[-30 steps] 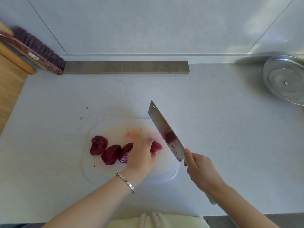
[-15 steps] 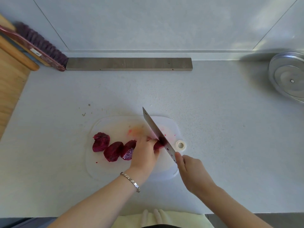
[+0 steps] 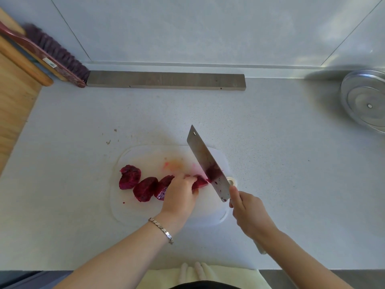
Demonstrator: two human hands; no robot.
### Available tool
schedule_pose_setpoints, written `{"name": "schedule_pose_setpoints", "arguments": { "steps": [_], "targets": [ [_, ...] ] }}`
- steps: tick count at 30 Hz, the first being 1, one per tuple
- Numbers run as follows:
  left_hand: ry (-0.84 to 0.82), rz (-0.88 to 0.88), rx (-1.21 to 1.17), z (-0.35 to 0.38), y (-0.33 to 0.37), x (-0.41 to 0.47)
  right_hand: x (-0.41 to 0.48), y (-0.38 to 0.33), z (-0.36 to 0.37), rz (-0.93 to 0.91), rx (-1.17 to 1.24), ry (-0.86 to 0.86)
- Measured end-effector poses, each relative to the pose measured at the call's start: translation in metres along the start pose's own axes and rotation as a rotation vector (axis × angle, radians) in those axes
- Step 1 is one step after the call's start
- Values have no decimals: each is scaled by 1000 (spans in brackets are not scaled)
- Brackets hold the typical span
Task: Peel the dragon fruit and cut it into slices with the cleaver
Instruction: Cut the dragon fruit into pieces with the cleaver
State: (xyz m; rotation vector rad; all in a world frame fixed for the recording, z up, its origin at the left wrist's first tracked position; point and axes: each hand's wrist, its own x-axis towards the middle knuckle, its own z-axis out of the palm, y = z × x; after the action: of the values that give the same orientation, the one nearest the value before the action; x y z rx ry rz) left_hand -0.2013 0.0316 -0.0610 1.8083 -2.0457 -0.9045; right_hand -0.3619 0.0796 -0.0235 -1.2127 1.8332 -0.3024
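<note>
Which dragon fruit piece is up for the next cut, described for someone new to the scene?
Find the white cutting board near the counter's front edge, with dark red pieces in a row. The target is the rightmost piece, held under the left hand. It alone lies beside the cleaver blade; the others sit farther left.

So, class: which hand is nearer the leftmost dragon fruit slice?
Left. The left hand holds the end piece, two slices right of the leftmost slice; the right hand, gripping the cleaver, is farther right, at the corner of the board.
</note>
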Motion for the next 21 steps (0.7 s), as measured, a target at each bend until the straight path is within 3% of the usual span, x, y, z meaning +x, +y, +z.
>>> {"name": "schedule_pose_setpoints", "arguments": {
  "steps": [21],
  "targets": [
    [-46, 26, 52, 1, 0, 1, 0, -4, 26, -23, -118, 9]
  ]
}}
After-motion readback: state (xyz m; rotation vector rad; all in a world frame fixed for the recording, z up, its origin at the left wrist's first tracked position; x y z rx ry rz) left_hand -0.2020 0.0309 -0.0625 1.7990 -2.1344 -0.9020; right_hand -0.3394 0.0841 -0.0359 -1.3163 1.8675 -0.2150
